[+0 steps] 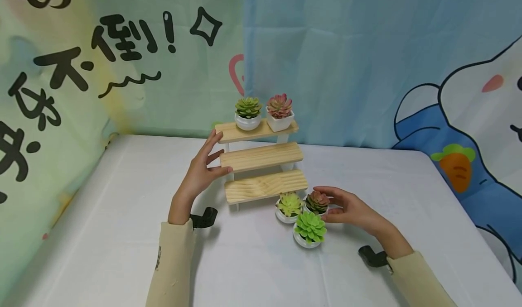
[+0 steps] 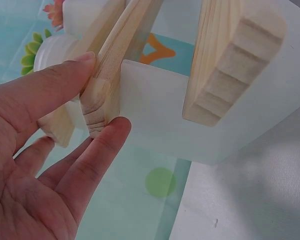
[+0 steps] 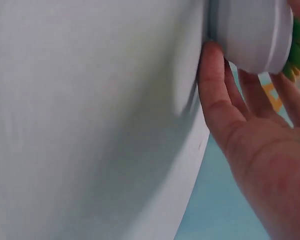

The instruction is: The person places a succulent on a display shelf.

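Nearby, two green succulents (image 1: pixel 310 227); right grip (image 1: pixel 348 207) around the reddish succulent (image 1: pixel 317 202), left grip (image 1: pixel 200 169) around the middle shelf (image 1: pixel 263 156).

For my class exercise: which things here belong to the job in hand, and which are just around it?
Belongs to the job:
Three-tier wooden shelf, held by the left hand
Reddish potted succulent, gripped by the right hand
Yellow-green succulent and bright green succulent beside it
Olive-green succulent and pink succulent on the top tier

Just around it:
White tablecloth
Printed backdrop
Black wrist cameras
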`<act>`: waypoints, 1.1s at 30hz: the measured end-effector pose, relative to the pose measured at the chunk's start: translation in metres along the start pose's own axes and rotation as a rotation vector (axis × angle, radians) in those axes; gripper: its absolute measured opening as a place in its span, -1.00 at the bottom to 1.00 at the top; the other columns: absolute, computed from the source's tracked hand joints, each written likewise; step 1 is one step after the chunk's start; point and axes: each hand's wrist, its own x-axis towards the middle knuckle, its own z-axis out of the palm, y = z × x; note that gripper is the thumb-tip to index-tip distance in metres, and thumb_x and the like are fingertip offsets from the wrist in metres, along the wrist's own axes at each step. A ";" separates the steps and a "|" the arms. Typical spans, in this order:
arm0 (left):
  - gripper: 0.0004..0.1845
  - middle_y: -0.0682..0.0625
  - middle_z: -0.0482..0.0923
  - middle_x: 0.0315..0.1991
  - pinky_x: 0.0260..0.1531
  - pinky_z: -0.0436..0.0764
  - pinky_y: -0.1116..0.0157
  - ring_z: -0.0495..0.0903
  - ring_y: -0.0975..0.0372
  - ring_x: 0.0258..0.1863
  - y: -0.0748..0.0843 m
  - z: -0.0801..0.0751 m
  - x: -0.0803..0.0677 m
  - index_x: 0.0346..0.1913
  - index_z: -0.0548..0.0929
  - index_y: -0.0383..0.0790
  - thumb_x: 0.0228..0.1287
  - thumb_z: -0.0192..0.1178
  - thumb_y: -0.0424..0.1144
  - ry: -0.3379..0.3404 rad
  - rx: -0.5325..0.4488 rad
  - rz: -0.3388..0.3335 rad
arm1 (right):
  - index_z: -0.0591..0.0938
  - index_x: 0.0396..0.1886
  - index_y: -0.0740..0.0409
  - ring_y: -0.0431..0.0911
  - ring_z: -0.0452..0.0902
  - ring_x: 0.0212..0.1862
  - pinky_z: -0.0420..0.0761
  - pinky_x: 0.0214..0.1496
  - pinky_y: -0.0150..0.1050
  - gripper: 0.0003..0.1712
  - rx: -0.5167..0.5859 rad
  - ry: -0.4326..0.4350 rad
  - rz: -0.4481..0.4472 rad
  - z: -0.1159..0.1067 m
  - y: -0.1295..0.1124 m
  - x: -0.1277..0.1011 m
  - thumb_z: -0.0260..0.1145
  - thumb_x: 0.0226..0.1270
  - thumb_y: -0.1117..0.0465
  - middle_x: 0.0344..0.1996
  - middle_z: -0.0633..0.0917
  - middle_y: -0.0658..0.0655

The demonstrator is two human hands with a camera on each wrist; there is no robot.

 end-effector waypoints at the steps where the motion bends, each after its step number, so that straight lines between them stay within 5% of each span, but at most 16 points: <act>1: -0.04 0.09 -0.28 0.59 0.16 0.53 -0.03 0.25 -0.13 0.40 0.000 0.000 0.000 0.56 0.06 -0.07 0.18 0.32 -0.53 0.000 -0.001 0.001 | 0.28 0.42 0.38 -0.06 0.39 0.25 0.60 0.01 -0.31 -0.17 -0.013 0.008 0.007 0.000 0.000 0.001 0.44 0.19 0.33 0.33 0.34 0.44; 12: -0.04 0.09 -0.28 0.59 0.16 0.53 -0.03 0.24 -0.13 0.40 0.003 -0.001 -0.001 0.56 0.06 -0.07 0.17 0.32 -0.54 0.001 -0.008 0.004 | 0.33 0.37 0.37 0.28 0.26 0.32 0.58 0.01 -0.38 -0.20 -0.036 0.019 0.050 0.004 0.004 0.008 0.47 0.15 0.34 0.30 0.37 0.43; 33: -0.04 0.07 -0.28 0.59 0.16 0.54 -0.01 0.24 -0.14 0.40 0.001 0.000 -0.001 0.56 0.06 -0.08 0.17 0.32 -0.53 -0.002 0.007 0.004 | 0.30 0.39 0.37 0.19 0.29 0.29 0.55 0.05 -0.31 -0.19 -0.044 0.087 0.117 0.006 -0.002 -0.001 0.45 0.20 0.29 0.30 0.39 0.39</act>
